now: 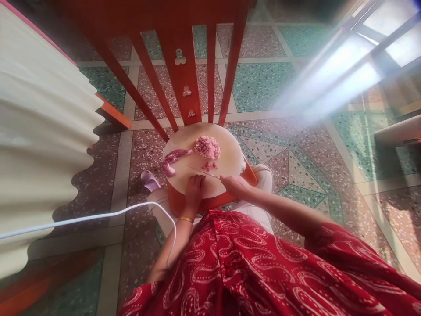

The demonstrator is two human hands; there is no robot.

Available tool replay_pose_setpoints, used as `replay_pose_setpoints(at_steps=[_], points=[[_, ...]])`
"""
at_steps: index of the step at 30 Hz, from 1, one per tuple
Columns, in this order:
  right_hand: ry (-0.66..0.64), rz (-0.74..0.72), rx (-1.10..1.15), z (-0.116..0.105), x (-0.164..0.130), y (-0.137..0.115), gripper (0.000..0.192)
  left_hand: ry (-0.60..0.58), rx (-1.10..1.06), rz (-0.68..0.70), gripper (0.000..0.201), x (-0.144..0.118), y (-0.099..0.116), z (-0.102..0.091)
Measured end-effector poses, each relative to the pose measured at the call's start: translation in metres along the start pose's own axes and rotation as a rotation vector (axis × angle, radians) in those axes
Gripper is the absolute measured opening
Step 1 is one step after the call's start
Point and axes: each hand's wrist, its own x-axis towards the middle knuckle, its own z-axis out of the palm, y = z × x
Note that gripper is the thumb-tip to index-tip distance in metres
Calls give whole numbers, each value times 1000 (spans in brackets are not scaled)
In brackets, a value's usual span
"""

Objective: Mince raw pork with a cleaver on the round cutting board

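A round cream chair seat (184, 136) stands before me. My right hand (233, 185), at its near right edge, is closed around the end of a thin, straight needle-like rod (208, 174), which points left across the seat. My left hand (195, 186) is closed at the near edge, fingers bent together just below the rod; what they hold, if anything, is too small to make out. Beyond the rod lie a few small pink pieces (208, 166) and a ruffled pink bunch (207, 147). Left of these is a long purple skein-like bundle (171, 162).
The slatted red-brown chair back (179, 83) rises at the seat's far side. A pale wavy-edged cloth (42, 131) hangs on the left. A white cable (98, 216) runs in front of my left forearm. A lilac slipper (149, 180) lies on the patterned floor (263, 87).
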Motion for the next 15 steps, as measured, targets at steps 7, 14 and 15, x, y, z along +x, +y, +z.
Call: replay_pose_setpoints(at_steps=[7, 14, 15], points=[[-31, -34, 27, 3, 9, -9, 30, 71, 84, 97, 17, 2, -3, 2], [121, -181, 56, -9, 55, -44, 27, 95, 125, 119, 19, 1, -10, 8], [95, -171, 46, -9, 51, -39, 29, 99, 120, 114, 18, 1, -9, 8]])
